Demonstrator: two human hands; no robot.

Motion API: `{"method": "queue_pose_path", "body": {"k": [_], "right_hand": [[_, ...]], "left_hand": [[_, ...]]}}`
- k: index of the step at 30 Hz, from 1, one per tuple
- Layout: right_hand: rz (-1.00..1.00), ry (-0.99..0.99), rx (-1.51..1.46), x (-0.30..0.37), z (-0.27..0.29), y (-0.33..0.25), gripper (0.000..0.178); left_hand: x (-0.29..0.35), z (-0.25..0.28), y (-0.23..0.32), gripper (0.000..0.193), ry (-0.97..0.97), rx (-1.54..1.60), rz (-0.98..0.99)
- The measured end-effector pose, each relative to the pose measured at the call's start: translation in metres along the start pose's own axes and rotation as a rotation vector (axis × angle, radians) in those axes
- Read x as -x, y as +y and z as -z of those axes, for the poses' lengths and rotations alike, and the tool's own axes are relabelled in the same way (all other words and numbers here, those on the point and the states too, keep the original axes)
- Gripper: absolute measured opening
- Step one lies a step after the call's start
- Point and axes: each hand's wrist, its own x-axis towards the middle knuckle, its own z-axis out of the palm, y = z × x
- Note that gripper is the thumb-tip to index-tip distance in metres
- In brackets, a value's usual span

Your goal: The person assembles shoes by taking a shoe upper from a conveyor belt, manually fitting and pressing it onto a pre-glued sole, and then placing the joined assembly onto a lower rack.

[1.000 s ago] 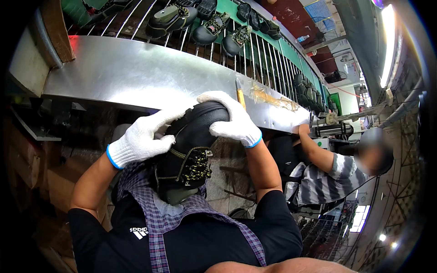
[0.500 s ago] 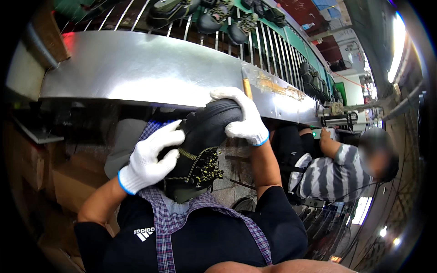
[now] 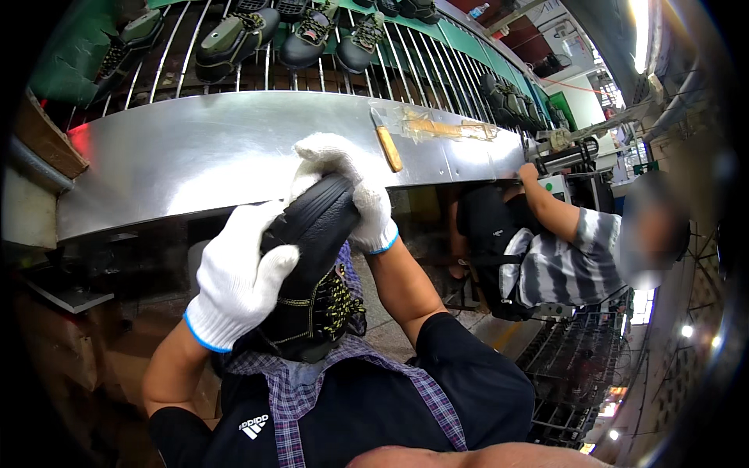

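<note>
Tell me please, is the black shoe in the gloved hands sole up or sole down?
Sole up: the black shoe shows its ribbed sole, laces underneath, between left hand and right hand.

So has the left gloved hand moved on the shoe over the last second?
Yes. The left hand has slid from the black shoe's side near the steel shelf down onto its sole, toward the person's chest.

A long bench (image 3: 195, 156) of bare sheet metal is seen, bowed by the lens. On it a yellow-handled knife (image 3: 388, 147) is laid beside a strip of clear tape (image 3: 449, 126). Behind, dark shoes (image 3: 308, 37) (laced, soles down) are carried on a barred rack (image 3: 437, 62).
</note>
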Motion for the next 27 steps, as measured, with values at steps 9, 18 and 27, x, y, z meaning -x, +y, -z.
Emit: {"method": "queue_pose_path", "body": {"k": [9, 18, 27], "right_hand": [[0.123, 0.055, 0.532, -0.024, -0.048, -0.026, 0.061], [-0.357, 0.146, 0.142, 0.033, -0.022, 0.062, 0.053], [-0.517, 0.049, 0.795, 0.066, -0.042, -0.023, 0.085]], "left_hand": [[-0.065, 0.037, 0.031, 0.024, 0.012, 0.058, 0.327], [-0.048, 0.045, -0.014, 0.032, 0.110, 0.554, 0.448], [-0.045, 0.015, -0.103, 0.044, 0.112, 0.674, 0.375]]}}
